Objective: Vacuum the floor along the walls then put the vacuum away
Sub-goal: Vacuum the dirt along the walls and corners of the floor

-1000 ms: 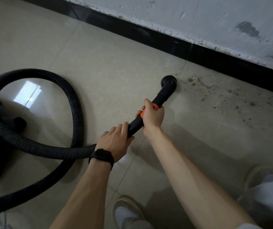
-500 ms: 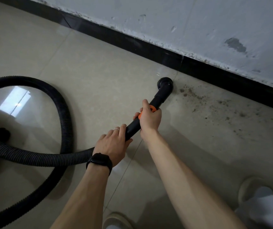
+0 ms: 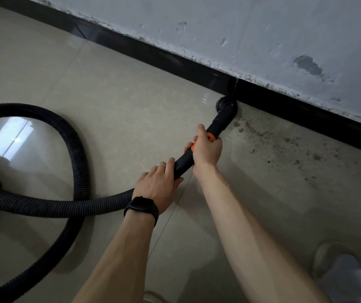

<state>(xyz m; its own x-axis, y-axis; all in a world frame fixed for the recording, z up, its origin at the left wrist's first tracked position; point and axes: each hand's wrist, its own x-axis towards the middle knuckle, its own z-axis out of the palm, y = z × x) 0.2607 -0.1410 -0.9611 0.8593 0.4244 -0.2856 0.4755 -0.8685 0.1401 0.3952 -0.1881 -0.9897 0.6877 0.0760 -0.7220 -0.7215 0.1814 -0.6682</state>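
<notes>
the round nozzle (image 3: 227, 107) of the vacuum wand (image 3: 183, 164) sits on the floor (image 3: 120, 106), touching the black baseboard (image 3: 175, 62). the right hand (image 3: 207, 149) has its grip wrapped round the wand nearer the baseboard; the left hand (image 3: 156, 185) has its grip curled over the wand farther from it. dirt (image 3: 262, 136) lies along the baseboard.

Black baseboard (image 3: 175, 62) and wall (image 3: 262, 29) bound far side, nozzle (image 3: 227, 106) of wand (image 3: 184, 160) touching baseboard, ribbed hose (image 3: 78, 149) looped at left, open floor (image 3: 131, 95) between loop and baseboard, gritty patch (image 3: 284, 145) right of nozzle unobstructed, shoe (image 3: 326, 254) near right.
</notes>
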